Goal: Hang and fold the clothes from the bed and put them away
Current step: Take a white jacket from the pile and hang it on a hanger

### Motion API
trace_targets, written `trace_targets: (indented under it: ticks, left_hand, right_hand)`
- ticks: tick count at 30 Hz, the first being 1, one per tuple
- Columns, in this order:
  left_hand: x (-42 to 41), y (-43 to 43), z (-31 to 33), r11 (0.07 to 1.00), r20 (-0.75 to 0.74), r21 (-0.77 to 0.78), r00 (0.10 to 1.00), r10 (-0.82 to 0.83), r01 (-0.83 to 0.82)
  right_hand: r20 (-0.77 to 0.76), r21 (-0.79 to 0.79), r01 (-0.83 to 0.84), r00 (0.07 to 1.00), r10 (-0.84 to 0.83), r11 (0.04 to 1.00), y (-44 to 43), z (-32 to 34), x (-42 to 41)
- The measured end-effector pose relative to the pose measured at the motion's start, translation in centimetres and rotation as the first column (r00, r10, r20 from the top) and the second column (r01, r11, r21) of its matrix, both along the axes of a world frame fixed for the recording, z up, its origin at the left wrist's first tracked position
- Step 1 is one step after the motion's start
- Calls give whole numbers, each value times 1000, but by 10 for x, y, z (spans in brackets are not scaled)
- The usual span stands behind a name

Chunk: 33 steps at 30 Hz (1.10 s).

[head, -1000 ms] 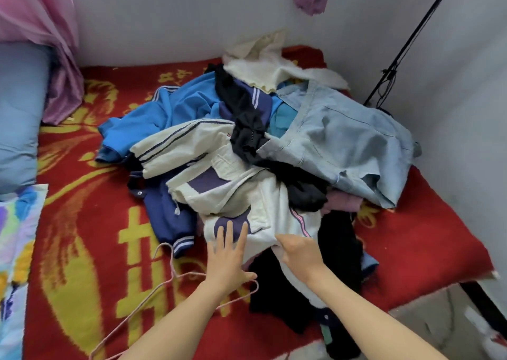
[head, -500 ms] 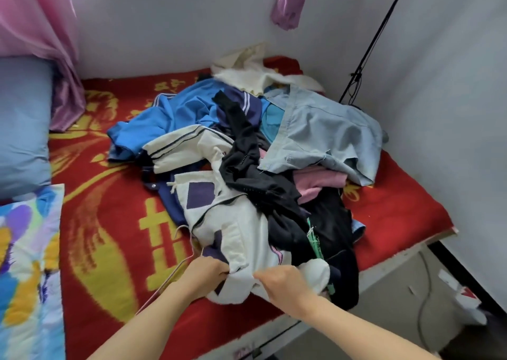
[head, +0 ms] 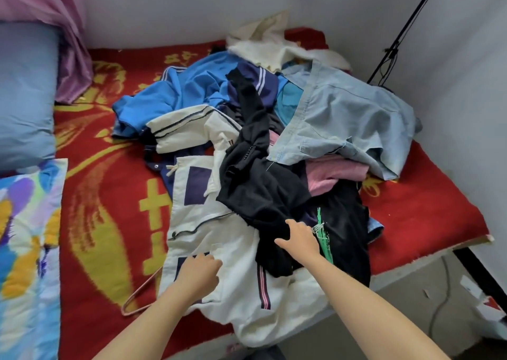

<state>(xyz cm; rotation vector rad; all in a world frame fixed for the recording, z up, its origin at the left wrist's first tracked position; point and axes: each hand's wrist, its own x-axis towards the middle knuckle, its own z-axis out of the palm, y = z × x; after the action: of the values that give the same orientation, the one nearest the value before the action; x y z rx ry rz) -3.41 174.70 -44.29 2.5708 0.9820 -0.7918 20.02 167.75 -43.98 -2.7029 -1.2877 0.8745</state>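
Head view shows the white jacket (head: 219, 249) at the near edge of the bed (head: 425, 208), with its long axis running from about 11 to 5 o'clock. Our left hand (head: 199, 274) rests on its lower part, fingers curled into the cloth; we judge that it grips. Our right hand (head: 299, 240) lies at 2 o'clock from the left one, on the black garment (head: 263, 184) that covers the jacket's right side. Its thumb is spread and its fingers are hidden in the fold, so we cannot tell if they hold. We think the black piece must first go off toward 1 o'clock. The pink hanger (head: 137, 302) lies at 8 o'clock from the left hand, the nearer one. The green print (head: 325, 238) and the yellow signs (head: 153, 203) we cannot read.
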Motion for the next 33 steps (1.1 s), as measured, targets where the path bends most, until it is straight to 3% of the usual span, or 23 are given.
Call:
trace_targets:
  ticks: [5, 8, 11, 15, 17, 19, 21, 25, 27, 29, 33]
  left_hand:
    - [14, 6, -18, 979, 121, -24, 972, 204, -202]
    - [17, 11, -23, 954, 145, -42, 943, 299, -296]
    - [27, 15, -24, 927, 139, -66, 916, 376, -370]
    - [42, 22, -21, 902, 145, -111, 891, 430, -417]
    - [53, 26, -17, 896, 153, -115, 883, 443, -429]
    - [66, 30, -12, 893, 162, -114, 879, 448, -435]
    - [74, 33, -10, 893, 172, -102, 876, 451, -439]
    - [90, 35, -9, 898, 184, -95, 879, 440, -429]
    - [97, 33, -10, 904, 177, -90, 886, 428, -419]
    - [102, 29, -13, 906, 170, -100, 890, 422, -411]
    - [106, 22, -22, 911, 147, -112, 901, 409, -396]
  right_hand:
    - [129, -113, -32, 990, 47, 993, 44, -41, 9]
    - [244, -139, -140, 955, 171, 980, 59, -59, 17]
    - [218, -85, -152, 962, 168, 985, 69, -52, 47]
    - [155, 239, 53, 984, -92, 970, 95, 26, 152]
    - [160, 418, 186, 948, -274, 889, 100, 82, 228]
    - [160, 540, 358, 845, -510, 762, 93, 129, 301]
    - [142, 545, 510, 727, -672, 665, 76, 152, 355]
    - [142, 510, 640, 596, -790, 575, 47, 132, 390]
    - [230, 488, 580, 635, -737, 652, 43, 104, 361]
    - [272, 422, 457, 760, -590, 783, 46, 71, 316]
    - [187, 194, 162, 962, -199, 967, 51, 5, 217]
